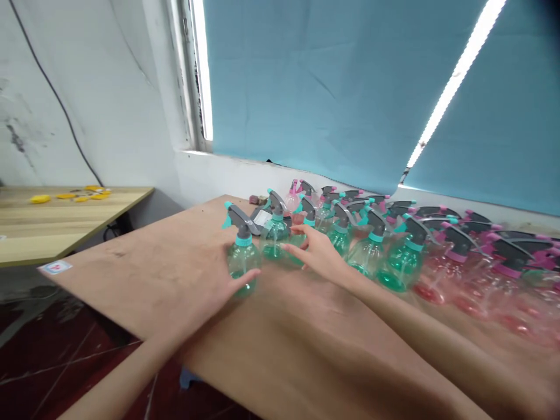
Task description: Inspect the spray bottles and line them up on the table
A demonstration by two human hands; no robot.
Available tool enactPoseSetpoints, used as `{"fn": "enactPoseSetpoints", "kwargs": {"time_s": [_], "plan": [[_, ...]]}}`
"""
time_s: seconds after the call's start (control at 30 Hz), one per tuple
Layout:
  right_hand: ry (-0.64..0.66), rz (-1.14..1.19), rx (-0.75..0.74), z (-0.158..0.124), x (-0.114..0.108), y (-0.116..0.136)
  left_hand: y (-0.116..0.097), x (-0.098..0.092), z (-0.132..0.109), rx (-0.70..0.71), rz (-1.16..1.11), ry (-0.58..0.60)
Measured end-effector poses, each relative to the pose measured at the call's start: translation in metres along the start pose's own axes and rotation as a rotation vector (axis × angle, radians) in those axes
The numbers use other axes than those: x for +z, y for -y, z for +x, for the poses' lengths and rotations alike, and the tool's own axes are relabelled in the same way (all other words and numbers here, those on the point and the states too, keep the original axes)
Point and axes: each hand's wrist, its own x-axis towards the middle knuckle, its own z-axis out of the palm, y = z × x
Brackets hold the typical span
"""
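My left hand (222,281) is at the lower body of a clear green spray bottle (245,255) with a grey and turquoise trigger head. Its thumb lies across the bottle's front, and the other fingers are blurred or hidden at the left side. The bottle stands upright at the left end of a row. Just right of it, my right hand (318,254) is open, thumb and forefinger apart, pointing toward a second green spray bottle (275,236). Whether its fingertips touch that bottle I cannot tell. Behind this hand another turquoise-headed spray bottle (308,217) is partly covered.
Several more green spray bottles (400,265) and red-pink spray bottles (446,265) crowd the right side of the brown table (166,256). Dark items lie behind the left bottles. Yellow pieces (41,199) lie on a separate wooden table (26,230). A blue blind (306,81) hangs behind.
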Motion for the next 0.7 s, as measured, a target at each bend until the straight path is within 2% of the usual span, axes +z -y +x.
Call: {"fn": "enactPoseSetpoints", "kwargs": {"time_s": [0.13,0.27,0.5,0.7], "plan": [[0.059,-0.013,0.075,0.013,0.006,0.001,0.022,0.000,0.042,-0.064,0.099,-0.002],[0.122,0.011,0.146,0.024,0.016,0.002,0.039,0.006,0.069,-0.072,0.142,0.034],[0.125,0.111,0.218,0.043,0.029,0.001,0.053,0.022,0.085,-0.039,0.165,0.030],[0.112,0.169,0.268,0.057,0.037,0.000,0.057,0.030,0.096,-0.064,0.184,0.043]]}}
